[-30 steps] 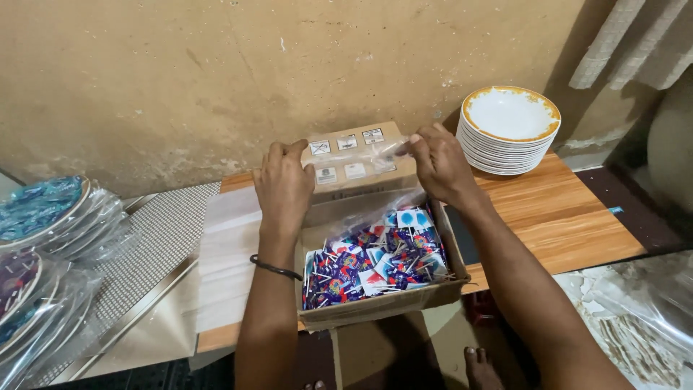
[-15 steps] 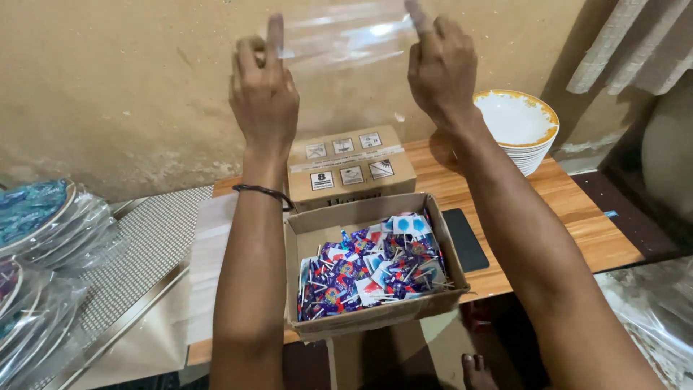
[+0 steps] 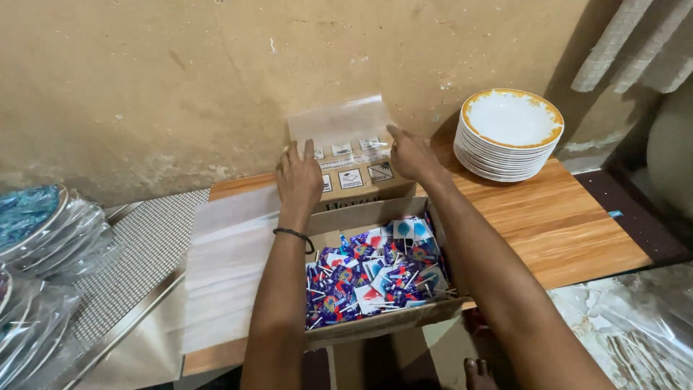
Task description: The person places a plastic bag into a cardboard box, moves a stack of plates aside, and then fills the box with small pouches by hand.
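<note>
head view: left hand and right hand each pinched an edge of a clear plastic bag, held upright and taut above the raised flap of a cardboard box. box of coloured wrapped lollipops sat on the wooden table; stacked plates beside it.

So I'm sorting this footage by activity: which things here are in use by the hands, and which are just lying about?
In use:
left hand
right hand
clear plastic bag held up by both
cardboard box of small paper flag picks
pile of clear bags

Lying about:
stack of white plates
wrapped blue plates
wooden table
</note>
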